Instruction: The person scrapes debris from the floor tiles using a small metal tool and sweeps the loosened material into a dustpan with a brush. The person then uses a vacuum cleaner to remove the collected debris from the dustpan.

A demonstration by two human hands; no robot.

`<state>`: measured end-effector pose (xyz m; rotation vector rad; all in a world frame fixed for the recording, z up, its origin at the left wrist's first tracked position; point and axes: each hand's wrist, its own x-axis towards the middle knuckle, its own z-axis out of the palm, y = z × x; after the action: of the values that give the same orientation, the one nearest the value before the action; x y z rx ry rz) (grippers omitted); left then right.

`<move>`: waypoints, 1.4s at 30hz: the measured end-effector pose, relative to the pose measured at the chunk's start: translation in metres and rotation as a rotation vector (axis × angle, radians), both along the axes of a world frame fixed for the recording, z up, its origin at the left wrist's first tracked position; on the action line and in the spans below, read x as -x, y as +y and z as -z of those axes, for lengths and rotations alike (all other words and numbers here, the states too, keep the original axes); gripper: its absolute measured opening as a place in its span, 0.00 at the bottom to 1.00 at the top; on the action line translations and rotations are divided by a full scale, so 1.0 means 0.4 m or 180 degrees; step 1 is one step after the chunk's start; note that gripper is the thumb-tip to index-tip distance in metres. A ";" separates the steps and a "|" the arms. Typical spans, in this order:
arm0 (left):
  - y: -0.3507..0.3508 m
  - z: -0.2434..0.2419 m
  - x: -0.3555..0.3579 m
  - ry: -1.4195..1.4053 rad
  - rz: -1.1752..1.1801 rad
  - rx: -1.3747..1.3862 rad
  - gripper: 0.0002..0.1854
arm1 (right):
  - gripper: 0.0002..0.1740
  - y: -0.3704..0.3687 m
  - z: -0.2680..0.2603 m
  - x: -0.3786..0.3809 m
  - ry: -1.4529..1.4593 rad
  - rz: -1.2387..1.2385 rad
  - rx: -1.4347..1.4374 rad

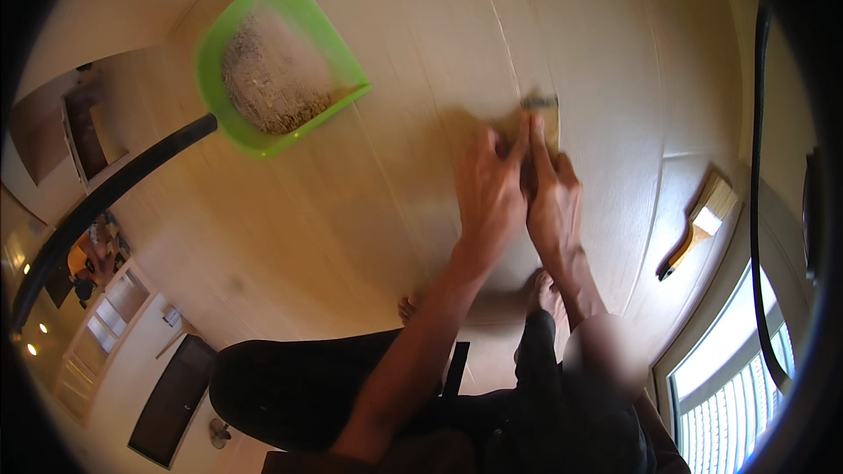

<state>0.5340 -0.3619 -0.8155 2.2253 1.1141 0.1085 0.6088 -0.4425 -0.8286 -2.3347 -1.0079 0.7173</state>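
Both my hands meet over the plank floor. My left hand and my right hand hold a small flat tool between them, its dark edge against the boards beyond my fingertips. What kind of tool it is, I cannot tell, since my fingers and blur cover most of it. The index fingers lie side by side, pointing away from me. A green plastic dustpan filled with pale dust and debris lies on the floor to the upper left.
A wide paintbrush with a wooden handle lies on the floor to the right. A black hose or handle curves in from the left to the dustpan. A black cable hangs at the right, near a bright window. My bare feet are just below my hands.
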 end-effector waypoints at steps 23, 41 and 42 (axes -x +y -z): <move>0.128 0.019 -0.063 -0.0167 -0.0084 -0.0158 0.32 | 0.45 0.140 0.015 -0.081 -0.0130 -0.0095 -0.0254; 0.259 -0.006 -0.162 -0.0073 -0.0226 -0.0606 0.18 | 0.36 0.297 0.031 -0.181 -0.0519 -0.0282 -0.0882; 0.274 0.001 -0.162 -0.0156 -0.0107 -0.0596 0.21 | 0.36 0.308 0.036 -0.189 -0.0395 -0.0298 -0.0608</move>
<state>0.5990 -0.2524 -0.8160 2.3546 1.1559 0.2911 0.6844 -0.3195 -0.8430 -2.1997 -1.1919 0.4914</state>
